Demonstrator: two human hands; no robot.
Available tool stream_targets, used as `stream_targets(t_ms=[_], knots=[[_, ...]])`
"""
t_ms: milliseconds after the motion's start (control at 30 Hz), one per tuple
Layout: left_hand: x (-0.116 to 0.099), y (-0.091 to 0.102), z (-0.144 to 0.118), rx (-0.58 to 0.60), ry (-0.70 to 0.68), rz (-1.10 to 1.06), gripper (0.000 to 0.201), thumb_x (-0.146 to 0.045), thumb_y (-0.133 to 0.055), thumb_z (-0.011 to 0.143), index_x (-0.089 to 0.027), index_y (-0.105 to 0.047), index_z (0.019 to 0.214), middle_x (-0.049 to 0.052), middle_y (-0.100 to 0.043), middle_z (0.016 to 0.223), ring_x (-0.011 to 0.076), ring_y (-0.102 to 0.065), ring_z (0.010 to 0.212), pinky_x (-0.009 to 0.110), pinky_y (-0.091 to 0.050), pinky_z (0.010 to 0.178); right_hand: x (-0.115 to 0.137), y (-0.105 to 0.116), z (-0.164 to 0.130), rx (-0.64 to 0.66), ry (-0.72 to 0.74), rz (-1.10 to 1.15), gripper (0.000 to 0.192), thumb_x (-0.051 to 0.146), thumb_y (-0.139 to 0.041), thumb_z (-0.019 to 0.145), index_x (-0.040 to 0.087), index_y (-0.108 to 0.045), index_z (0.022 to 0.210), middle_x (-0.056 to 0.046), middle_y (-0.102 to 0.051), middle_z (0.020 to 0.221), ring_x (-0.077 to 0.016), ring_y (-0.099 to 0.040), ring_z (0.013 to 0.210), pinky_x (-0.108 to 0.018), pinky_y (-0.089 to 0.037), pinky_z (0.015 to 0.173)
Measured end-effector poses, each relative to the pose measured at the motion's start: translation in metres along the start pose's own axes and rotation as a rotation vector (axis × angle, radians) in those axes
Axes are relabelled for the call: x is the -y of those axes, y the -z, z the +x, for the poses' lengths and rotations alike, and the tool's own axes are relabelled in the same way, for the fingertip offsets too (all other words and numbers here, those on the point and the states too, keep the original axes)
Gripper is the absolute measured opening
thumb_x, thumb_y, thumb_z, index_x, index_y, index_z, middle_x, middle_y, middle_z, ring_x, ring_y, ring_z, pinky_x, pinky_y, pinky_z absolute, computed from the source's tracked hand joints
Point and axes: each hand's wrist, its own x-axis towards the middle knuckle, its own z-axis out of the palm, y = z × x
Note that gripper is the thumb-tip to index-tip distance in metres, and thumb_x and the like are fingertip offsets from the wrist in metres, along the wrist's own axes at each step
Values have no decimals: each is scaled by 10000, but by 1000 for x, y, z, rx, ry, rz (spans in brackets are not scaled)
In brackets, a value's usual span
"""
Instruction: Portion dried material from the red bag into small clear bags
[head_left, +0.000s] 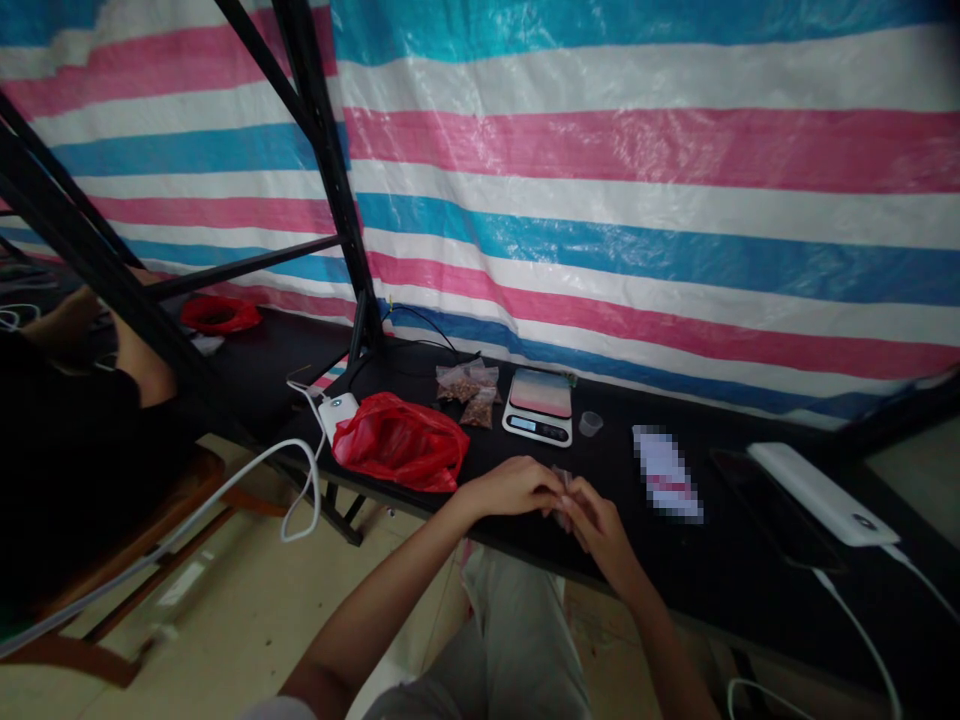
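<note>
My left hand point(526, 486) and my right hand point(595, 517) meet near the front edge of the black table. Both pinch a small clear plastic bag point(561, 478), mostly hidden by my fingers; what it contains I cannot make out. Just beyond my hands is a white digital kitchen scale point(537, 408) with a lit display. A small clear plastic cup point(590, 424) stands to the right of the scale. On its left lie several zip bags point(469, 388) filled with brown bits. An opened red plastic bag point(405, 440) rests beside my left forearm.
White power banks point(823, 493) point(339, 410) with cables lie at both ends. A dark phone point(772, 505) and a blurred-out packet point(667, 474) are on the right. A black metal frame point(322, 150) rises at left, beside a seated person point(82, 420). Striped sheeting point(637, 150) hangs behind.
</note>
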Motion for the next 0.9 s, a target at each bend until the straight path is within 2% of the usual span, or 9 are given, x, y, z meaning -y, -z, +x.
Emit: stream_targets(t_ms=[100, 233, 367, 533, 667, 767, 833, 900], knots=[[-6, 9, 4, 47, -74, 39, 232, -310, -502, 848, -167, -682, 819, 18, -655, 706, 89, -578, 663, 171, -344, 626, 4, 1, -5, 1, -34, 23, 269, 435, -399, 869, 204, -467, 750, 53, -504, 544, -60, -383, 347, -191, -260, 361], [-7, 10, 7, 75, -136, 55, 262, -389, -561, 797, -167, -697, 764, 31, -662, 710, 90, -561, 634, 179, -342, 610, 4, 2, -8, 29, -51, 16, 302, 433, -384, 878, 200, -469, 706, 58, -478, 476, -83, -444, 383, -197, -327, 409], [-6, 6, 7, 83, -119, -18, 255, -388, -565, 795, -167, -692, 778, 35, -666, 740, 98, -574, 676, 178, -355, 640, 3, 7, -10, 36, -60, -3, 313, 449, -413, 862, 192, -495, 703, 36, -526, 506, -104, -499, 428, -209, -372, 438], [-2, -1, 7, 90, -69, -223, 242, -324, -501, 844, -136, -652, 846, 24, -633, 711, 87, -562, 644, 168, -369, 626, 6, 15, -10, -64, 10, -38, 297, 419, -448, 854, 183, -545, 703, 28, -526, 490, -99, -482, 416, -216, -376, 451], [-2, -6, 8, -60, -3, -214, 243, -285, -478, 845, -122, -617, 731, -23, -545, 596, 63, -467, 550, 171, -322, 570, 12, 13, -5, -168, 54, -12, 316, 411, -472, 840, 177, -549, 642, 3, -564, 549, -85, -452, 399, -216, -355, 417], [-3, 0, 4, -226, 53, -146, 260, -275, -477, 828, -121, -574, 642, -51, -435, 529, 58, -379, 516, 181, -271, 533, 16, 10, -1, -230, 52, 18, 334, 412, -483, 831, 179, -524, 595, 12, -535, 505, -79, -435, 388, -209, -341, 403], [-6, 9, -1, -340, 99, -104, 269, -273, -470, 820, -125, -541, 607, -59, -376, 512, 60, -341, 507, 189, -247, 518, 18, 9, 1, -200, 34, 50, 337, 425, -498, 818, 181, -512, 586, 17, -528, 484, -80, -436, 378, -206, -336, 396], [-10, 19, -7, -383, 110, -48, 260, -251, -487, 794, -130, -505, 565, -63, -349, 505, 61, -323, 502, 195, -244, 521, 20, 7, 4, -80, 4, 97, 340, 447, -504, 808, 181, -511, 596, 10, -545, 486, -88, -453, 380, -210, -346, 393]])
